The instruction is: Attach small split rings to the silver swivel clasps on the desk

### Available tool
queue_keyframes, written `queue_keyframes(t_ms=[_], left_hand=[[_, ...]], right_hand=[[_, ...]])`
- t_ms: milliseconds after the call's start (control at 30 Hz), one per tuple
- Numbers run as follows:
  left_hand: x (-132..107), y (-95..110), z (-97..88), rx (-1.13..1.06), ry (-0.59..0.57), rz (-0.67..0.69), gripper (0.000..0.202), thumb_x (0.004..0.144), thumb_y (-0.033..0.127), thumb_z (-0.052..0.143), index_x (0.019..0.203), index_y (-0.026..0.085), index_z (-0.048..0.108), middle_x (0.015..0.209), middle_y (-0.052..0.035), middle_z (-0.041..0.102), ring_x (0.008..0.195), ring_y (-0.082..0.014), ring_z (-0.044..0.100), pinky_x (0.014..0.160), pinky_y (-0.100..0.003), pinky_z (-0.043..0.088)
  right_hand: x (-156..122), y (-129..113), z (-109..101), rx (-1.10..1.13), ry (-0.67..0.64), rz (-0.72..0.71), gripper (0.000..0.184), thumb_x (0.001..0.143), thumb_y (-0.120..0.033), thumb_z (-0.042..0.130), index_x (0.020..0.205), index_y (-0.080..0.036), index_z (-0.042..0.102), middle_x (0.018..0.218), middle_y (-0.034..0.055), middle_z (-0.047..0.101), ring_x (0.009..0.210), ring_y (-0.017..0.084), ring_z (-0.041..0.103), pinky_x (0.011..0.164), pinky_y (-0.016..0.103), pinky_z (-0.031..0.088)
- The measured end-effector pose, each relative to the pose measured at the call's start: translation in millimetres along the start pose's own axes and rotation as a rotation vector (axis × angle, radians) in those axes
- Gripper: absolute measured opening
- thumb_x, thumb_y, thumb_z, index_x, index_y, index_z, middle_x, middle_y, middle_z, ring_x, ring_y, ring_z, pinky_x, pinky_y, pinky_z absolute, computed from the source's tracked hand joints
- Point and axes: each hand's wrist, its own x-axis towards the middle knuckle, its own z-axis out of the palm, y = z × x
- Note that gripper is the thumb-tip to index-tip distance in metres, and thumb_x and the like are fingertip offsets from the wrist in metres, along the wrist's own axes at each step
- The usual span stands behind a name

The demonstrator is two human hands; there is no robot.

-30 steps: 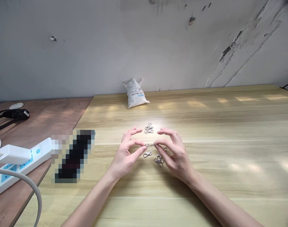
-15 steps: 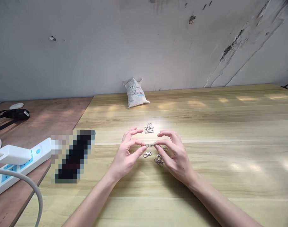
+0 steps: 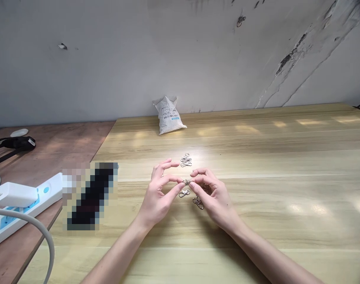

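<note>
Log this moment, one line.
left hand: pinching small metal piece; right hand: same piece; loose clasp, far clasp pile: on table

Lots of room on the tabletop point(image 3: 286, 213) right of the right grip point(image 3: 214, 195), dark clips point(image 3: 199, 203) in the way beside it, a silver clip pile point(image 3: 186, 161) ahead, a white bag point(image 3: 170, 118) at the back, a blurred dark thing point(image 3: 92, 197) and power strip point(image 3: 51, 192) blocking the left

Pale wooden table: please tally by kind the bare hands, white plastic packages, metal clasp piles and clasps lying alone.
Bare hands, left hand and right hand: 2
White plastic package: 1
Metal clasp piles, far pile and near pile: 2
Silver clasp lying alone: 1
Total: 6
</note>
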Motion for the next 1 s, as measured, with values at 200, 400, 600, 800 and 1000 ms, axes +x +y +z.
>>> queue_keyframes(t_ms=[200, 400, 600, 800, 1000], left_hand=[[-0.8, 1.1, 0.3, 0.024, 0.037, -0.002, 0.007, 0.087, 0.027, 0.066, 0.082, 0.026, 0.07, 0.129, -0.0025, 0.057, 0.134, -0.0249, 0.04, 0.112, -0.046, 0.033], [-1.1, -3.0, 1.4, 0.12, 0.013, 0.03, 0.006, 0.086, 0.023, 0.066, 0.082, 0.026, 0.071, 0.126, -0.0025, 0.057, 0.131, -0.0248, 0.042, 0.11, -0.046, 0.034], [-0.6, -2.9, 0.4, 0.166, 0.022, 0.064, 0.009, 0.088, 0.023, 0.064, 0.087, 0.027, 0.071, 0.125, -0.0026, 0.057, 0.128, -0.0237, 0.044, 0.109, -0.045, 0.035], [0.1, -4.3, -1.4, 0.137, 0.065, 0.047, 0.009, 0.088, 0.024, 0.064, 0.087, 0.028, 0.071, 0.125, -0.002, 0.057, 0.129, -0.0239, 0.043, 0.109, -0.047, 0.035], [0.6, -3.7, -0.5, 0.125, 0.064, 0.031, 0.008, 0.088, 0.024, 0.065, 0.086, 0.029, 0.071, 0.126, -0.0015, 0.057, 0.13, -0.0233, 0.043, 0.11, -0.047, 0.034]], right_hand=[[3.1, 2.7, -2.6, 0.03, 0.033, 0.027, 0.023, 0.087, -0.04, 0.061, 0.077, -0.02, 0.068, 0.103, 0.0077, 0.057, 0.091, 0.019, 0.058, 0.073, 0.032, 0.051], [3.5, 5.0, -3.8, 0.052, 0.039, 0.015, 0.02, 0.087, -0.038, 0.061, 0.078, -0.021, 0.067, 0.103, 0.0077, 0.057, 0.095, 0.019, 0.058, 0.073, 0.031, 0.051], [5.0, 7.7, -5.5, 0.014, 0.068, -0.049, 0.017, 0.089, -0.034, 0.06, 0.08, -0.021, 0.066, 0.102, 0.0081, 0.057, 0.103, 0.022, 0.057, 0.078, 0.035, 0.051], [5.0, 8.7, -9.3, -0.048, 0.094, -0.126, 0.011, 0.09, -0.03, 0.06, 0.084, -0.023, 0.066, 0.1, 0.0062, 0.057, 0.102, 0.022, 0.057, 0.091, 0.044, 0.047], [3.7, 5.9, -10.2, -0.096, 0.093, -0.161, 0.01, 0.091, -0.029, 0.06, 0.085, -0.025, 0.067, 0.102, 0.006, 0.057, 0.104, 0.022, 0.055, 0.088, 0.045, 0.049]])
